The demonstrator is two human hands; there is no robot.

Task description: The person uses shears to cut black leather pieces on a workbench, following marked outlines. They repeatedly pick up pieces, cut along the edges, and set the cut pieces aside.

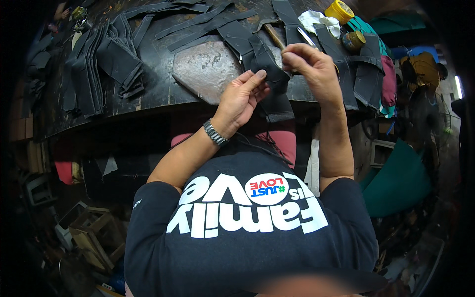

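My left hand (246, 95), with a metal watch on the wrist, pinches the edge of a black strip of material (267, 62) between thumb and fingers. The strip lies over a flat grey stone slab (205, 67) and hangs past the table's near edge. Just right of it, my right hand (314, 67) is raised with its fingers pinched together. Whatever is between those fingertips is too small to make out. Beyond the right hand lies a hammer (274, 36) with a wooden handle, and the light blade of a tool (307, 36) shows next to it.
Stacks of black cut pieces (86, 72) lie on the dark table's left. More strips (198, 29) spread across the back. At the right stand a yellow tub (339, 11), a small jar (353, 41) and a white cloth (319, 22). A wooden stool (96, 232) sits lower left.
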